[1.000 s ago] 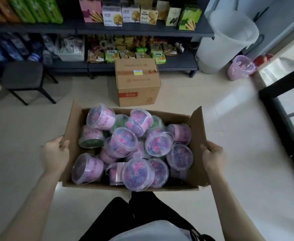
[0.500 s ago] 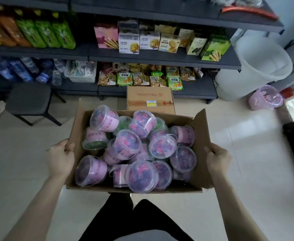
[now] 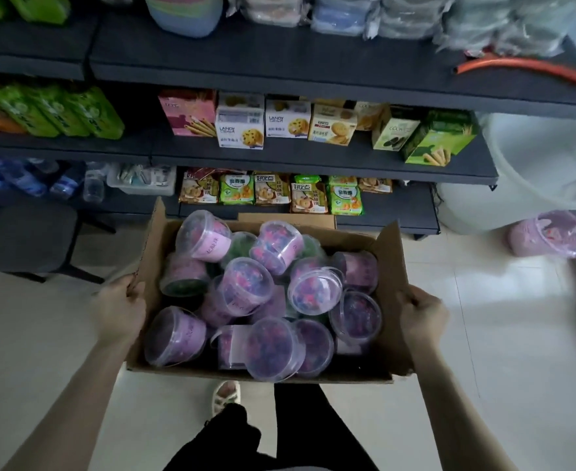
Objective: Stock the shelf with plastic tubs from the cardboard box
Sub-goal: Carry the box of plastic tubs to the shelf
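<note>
Holding an open brown cardboard box point(image 3: 392, 266) off the floor at waist level, one hand on each side.

- Left hand point(image 3: 120, 311): clamped on the box's left wall near the flap, fingers curled round the cardboard, fingertips hidden behind it.
- Right hand point(image 3: 419, 314): clenched on the outside of the right wall, knuckles up, same kind of grip.
- Clear round plastic tubs with clear lids and pink-purple contents point(image 3: 246, 287): all in the box, loosely piled and tilted every way, some on their sides. A few lower ones show green contents. Several have pink labels, with text too small to read.
- Dark grey multi-tier metal shelf point(image 3: 280, 62): straight ahead, just beyond the box's far edge.
  - Top tier: bagged goods, blurred, with an orange hose point(image 3: 524, 68) at the right end.
  - Middle tier: green snack packets point(image 3: 58, 110) on the left, printed biscuit cartons point(image 3: 240, 127) in the centre.
  - Bottom tier: flat cookie packs point(image 3: 269, 192).
- Second brown carton point(image 3: 286, 217): on the floor between the box and the shelf, mostly hidden.
- Dark square stool point(image 3: 28, 236): on the floor to the left.
- Large white plastic bucket point(image 3: 535, 171) and small pink basket point(image 3: 548, 232): on the right, next to each other.
- Black trousers and one sandalled foot point(image 3: 225, 396): visible under the box.
</note>
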### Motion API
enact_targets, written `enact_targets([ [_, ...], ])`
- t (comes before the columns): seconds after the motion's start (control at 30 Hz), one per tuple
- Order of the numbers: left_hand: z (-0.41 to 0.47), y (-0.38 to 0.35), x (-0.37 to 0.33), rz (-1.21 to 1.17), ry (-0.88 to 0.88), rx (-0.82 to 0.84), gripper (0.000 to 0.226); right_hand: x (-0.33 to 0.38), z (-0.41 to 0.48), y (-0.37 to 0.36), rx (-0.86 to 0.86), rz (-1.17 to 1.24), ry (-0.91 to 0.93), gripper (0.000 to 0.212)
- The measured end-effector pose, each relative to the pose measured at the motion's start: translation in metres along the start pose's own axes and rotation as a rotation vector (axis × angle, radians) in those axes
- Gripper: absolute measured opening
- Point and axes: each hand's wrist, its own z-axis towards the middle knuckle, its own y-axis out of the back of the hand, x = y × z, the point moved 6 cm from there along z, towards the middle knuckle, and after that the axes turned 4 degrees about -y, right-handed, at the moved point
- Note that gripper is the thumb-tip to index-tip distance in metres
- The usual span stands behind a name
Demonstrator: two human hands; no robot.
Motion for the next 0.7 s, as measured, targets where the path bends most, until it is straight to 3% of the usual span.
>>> enact_targets([
  [0.3, 0.073, -0.066, -0.067, 0.031, 0.078, 0.074, 0.016, 0.031, 0.146, -0.034, 0.052, -0.026, 0.028, 0.011],
  [0.7, 0.180, -0.158, -0.103, 0.026, 0.084, 0.091, 0.005, 0.026, 0.261, -0.118, 0.027, -0.085, -0.041, 0.010],
])
